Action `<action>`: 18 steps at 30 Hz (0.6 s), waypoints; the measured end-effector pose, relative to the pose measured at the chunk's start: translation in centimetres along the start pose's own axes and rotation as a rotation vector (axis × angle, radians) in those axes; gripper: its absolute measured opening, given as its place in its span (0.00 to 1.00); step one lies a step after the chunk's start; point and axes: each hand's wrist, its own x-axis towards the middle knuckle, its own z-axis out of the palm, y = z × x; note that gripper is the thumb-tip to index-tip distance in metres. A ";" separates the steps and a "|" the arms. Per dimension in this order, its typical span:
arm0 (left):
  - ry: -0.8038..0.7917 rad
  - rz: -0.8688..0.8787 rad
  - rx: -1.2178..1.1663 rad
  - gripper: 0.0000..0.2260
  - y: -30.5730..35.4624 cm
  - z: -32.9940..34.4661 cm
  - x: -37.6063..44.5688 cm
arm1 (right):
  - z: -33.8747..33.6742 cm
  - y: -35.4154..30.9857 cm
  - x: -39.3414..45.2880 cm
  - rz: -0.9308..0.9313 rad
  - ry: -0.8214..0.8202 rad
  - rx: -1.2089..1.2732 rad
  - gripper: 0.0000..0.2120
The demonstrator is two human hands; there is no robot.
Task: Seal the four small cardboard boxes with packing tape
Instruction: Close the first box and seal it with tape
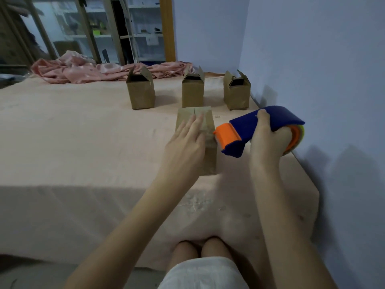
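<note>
Left hand [184, 140]: laid flat, fingers straight, on the top of the near box [195, 130].
Right hand [267, 138]: curled round the tape dispenser [260, 130], held just right of the near box.
Near box: flaps closed, set on the bed [83, 142].
Open boxes [192, 90]: three, lined up behind it.

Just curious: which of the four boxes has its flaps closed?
The nearest box, under the left hand. The three boxes behind it have flaps standing open.
</note>
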 end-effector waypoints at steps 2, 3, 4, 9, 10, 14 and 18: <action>-0.012 0.025 -0.069 0.28 0.3 0.4 0.1 | 0.0 0.2 0.1 0.010 0.005 0.018 0.10; -0.020 0.043 -0.073 0.30 0.5 0.6 0.1 | 0.0 0.2 0.1 0.021 0.008 0.026 0.11; -0.019 0.061 -0.062 0.29 0.6 0.8 -0.1 | -0.1 0.3 0.3 0.036 0.011 0.033 0.12; -0.025 0.046 -0.013 0.28 0.8 1.4 -0.4 | -0.5 0.2 0.7 0.111 0.057 0.138 0.09; -0.036 0.043 0.010 0.28 0.9 1.3 -0.5 | -0.6 0.2 0.8 0.111 0.065 0.156 0.10; -0.040 0.021 0.092 0.28 1.3 1.4 -1.0 | -0.8 0.0 0.8 0.126 0.065 0.203 0.12; 0.001 0.017 0.101 0.28 1.5 1.4 -1.1 | -1.0 -0.8 0.8 0.107 0.079 0.217 0.12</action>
